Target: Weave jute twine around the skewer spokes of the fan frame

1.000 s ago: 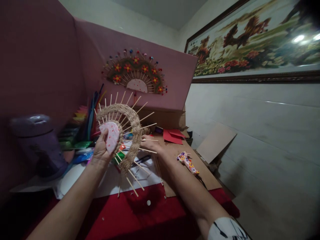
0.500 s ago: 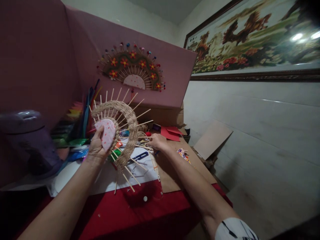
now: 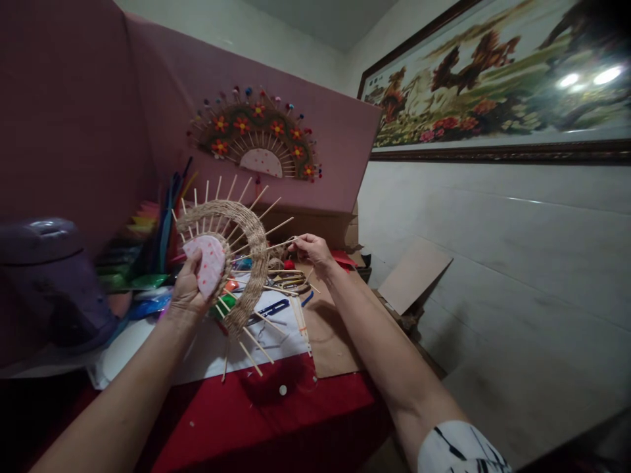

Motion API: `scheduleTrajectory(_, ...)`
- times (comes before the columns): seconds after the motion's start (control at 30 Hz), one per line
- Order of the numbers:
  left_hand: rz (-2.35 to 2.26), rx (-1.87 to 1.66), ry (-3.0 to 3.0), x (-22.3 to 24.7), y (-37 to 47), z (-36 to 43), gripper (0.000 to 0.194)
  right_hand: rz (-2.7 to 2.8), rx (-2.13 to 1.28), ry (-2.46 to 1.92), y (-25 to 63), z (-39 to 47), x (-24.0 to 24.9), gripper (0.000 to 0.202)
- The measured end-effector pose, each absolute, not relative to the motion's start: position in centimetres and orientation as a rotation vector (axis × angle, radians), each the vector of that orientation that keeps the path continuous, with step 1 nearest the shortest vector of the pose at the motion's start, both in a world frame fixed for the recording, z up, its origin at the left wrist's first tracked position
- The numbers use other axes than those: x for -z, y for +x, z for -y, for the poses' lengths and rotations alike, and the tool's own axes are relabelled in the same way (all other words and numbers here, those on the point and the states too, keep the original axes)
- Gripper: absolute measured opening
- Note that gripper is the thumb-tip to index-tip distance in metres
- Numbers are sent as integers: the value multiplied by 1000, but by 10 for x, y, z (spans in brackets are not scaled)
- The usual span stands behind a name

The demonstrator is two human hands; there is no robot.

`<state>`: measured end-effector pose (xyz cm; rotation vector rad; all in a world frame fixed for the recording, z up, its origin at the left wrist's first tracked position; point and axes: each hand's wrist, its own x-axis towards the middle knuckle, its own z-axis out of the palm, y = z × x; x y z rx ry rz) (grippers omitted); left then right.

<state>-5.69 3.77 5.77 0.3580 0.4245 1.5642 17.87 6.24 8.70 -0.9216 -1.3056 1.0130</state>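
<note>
A half-round fan frame (image 3: 254,240) of pale sticks, with a woven twine band across them, is tilted up over the table. My left hand (image 3: 190,286) grips its pink dotted half-circle centre (image 3: 211,266), thumb across the front. Over on the right, my right hand (image 3: 313,251) has its fingers pinched at the outer tip of one stick (image 3: 277,246). Whether a strand of twine is also between those fingertips is too small to tell. The sticks poke out past the band all round.
A finished fan with flowers (image 3: 259,135) hangs on the pink panel behind. Below lie a blue cutter (image 3: 270,310), scissors (image 3: 290,281), a red ball (image 3: 288,265) and a cardboard sheet (image 3: 335,341). A purple flask (image 3: 54,289) stands left, beside coloured craft supplies (image 3: 148,226).
My right hand has risen from a lower stick to the tip of a higher one. The left hand keeps its hold, with the fan almost unmoved.
</note>
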Motion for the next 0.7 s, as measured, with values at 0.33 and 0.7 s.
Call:
scheduleTrajectory(0.33, -379, -1570, 403, -58, -56, -36, 30, 1351, -1024, -853, 205, -44, -102, 26)
scheduleTrajectory(0.7, -406, -1573, 386, -58, -56, -36, 29, 1878, -369, -1611, 241, -23, -81, 25)
